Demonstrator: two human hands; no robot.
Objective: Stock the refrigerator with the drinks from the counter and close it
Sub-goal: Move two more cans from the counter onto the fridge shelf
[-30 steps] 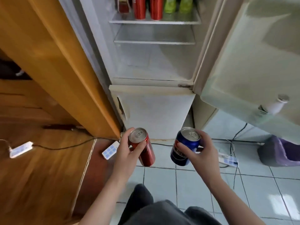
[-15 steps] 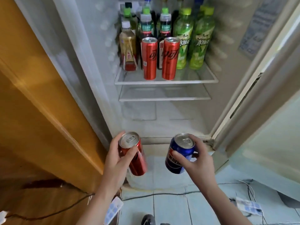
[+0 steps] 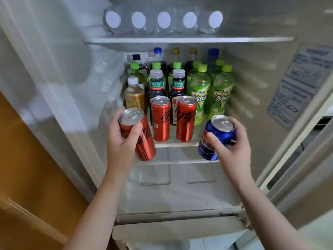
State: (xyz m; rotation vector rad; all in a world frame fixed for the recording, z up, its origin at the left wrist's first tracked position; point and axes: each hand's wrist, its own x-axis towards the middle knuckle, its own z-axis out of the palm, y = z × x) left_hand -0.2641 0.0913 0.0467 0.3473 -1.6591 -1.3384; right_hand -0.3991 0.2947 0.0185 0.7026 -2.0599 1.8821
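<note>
The refrigerator (image 3: 252, 112) stood open, viewed from the front. The left hand (image 3: 122, 147) was clamped round a red cola can (image 3: 142, 139): the thumb lay across the can's near face and the fingers curled behind its left side. The can was tilted, its top leaning toward 11 o'clock, with the palm at its 8 o'clock. The right hand (image 3: 232, 147) was closed on a blue cola can (image 3: 215, 137), thumb across the printed face and fingers wrapped round the far side. This can leaned toward 1 o'clock, with the palm at its 4 o'clock.

Both held cans were in the air in front of the middle shelf (image 3: 176, 145), neither resting on it. Two standing red cans (image 3: 161, 119) stood upright side by side at the shelf's front edge, between the held pair. The red cola can was at their 8 o'clock and the blue cola can at their 4 o'clock.

Behind them stood green tea bottles (image 3: 200, 94), dark bottles (image 3: 156, 83) and an amber bottle (image 3: 134, 94). On the upper shelf (image 3: 180, 40), at 12 o'clock, clear bottles (image 3: 164, 19) lay in a row with their round white ends facing outward. A printed label (image 3: 297, 83) was fixed to the wall at 3 o'clock.
</note>
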